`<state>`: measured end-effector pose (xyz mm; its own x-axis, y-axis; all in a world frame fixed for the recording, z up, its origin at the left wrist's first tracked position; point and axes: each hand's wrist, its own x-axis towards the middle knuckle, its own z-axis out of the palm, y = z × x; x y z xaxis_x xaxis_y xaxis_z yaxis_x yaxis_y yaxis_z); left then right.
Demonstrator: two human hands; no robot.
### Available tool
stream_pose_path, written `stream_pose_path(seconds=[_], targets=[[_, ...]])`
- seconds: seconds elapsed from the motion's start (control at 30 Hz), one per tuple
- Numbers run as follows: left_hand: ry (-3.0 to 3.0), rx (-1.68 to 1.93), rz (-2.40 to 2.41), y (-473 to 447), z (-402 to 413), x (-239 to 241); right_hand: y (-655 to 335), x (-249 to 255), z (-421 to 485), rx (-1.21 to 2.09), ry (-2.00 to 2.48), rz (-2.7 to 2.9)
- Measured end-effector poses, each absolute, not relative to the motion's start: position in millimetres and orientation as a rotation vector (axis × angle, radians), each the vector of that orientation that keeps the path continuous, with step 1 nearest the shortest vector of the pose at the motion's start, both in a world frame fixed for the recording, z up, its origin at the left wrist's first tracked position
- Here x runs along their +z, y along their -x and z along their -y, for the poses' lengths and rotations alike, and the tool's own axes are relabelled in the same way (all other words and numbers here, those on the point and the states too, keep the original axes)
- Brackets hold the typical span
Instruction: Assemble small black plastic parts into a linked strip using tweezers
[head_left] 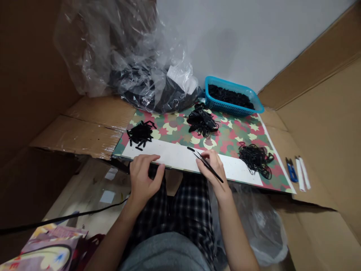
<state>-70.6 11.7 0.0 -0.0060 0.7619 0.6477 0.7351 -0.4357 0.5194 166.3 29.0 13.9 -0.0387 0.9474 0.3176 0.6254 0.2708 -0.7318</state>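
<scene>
Tweezers [217,177]: black, pinched in right hand [211,167], tips above white strip [242,171].
Left hand [145,177]: fingers loosely curled, empty, resting on strip.
Blue basket [222,102]: black pieces [229,96] inside, at far edge of patterned board [175,128].

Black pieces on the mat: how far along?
Looks done: a heap of short black pieces on the mat. In hand: the right hand holds tweezers, their tips near a black piece on the white strip; the left hand rests at the strip's edge. Left: black material in the blue basket and black loops.
</scene>
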Motion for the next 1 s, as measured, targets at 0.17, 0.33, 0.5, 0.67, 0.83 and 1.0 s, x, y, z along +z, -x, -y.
stream_pose_path(seconds=[0.17, 0.33, 0.5, 0.67, 0.83, 1.0], targets=[[-2.254, 1.478, -1.804, 83.3, -20.1, -1.1, -164.3, 9.3, -40.5, 0.558, 1.464, 1.705], [-2.203, 1.208, -2.205, 102.5, -34.8, -5.5, -166.2, -2.5, -44.3, 0.569, 1.37, 1.495], [-2.196, 1.408, -1.858, 78.2, -34.7, 1.8, -158.6, 1.5, -36.2, 0.831, 1.087, 1.166], [-1.887, 1.271, -1.208, 38.4, -37.6, 23.3, -148.1, 16.4, -20.1, 1.116, 0.886, 1.013], [-1.591, 1.007, -0.986, 26.0, -48.2, 36.9, -148.0, 22.4, -8.2, 1.24, 0.864, 0.991], [-1.545, 1.073, -1.01, 21.9, -46.8, 31.6, -147.8, 21.9, -3.0, 1.202, 0.868, 0.983]])
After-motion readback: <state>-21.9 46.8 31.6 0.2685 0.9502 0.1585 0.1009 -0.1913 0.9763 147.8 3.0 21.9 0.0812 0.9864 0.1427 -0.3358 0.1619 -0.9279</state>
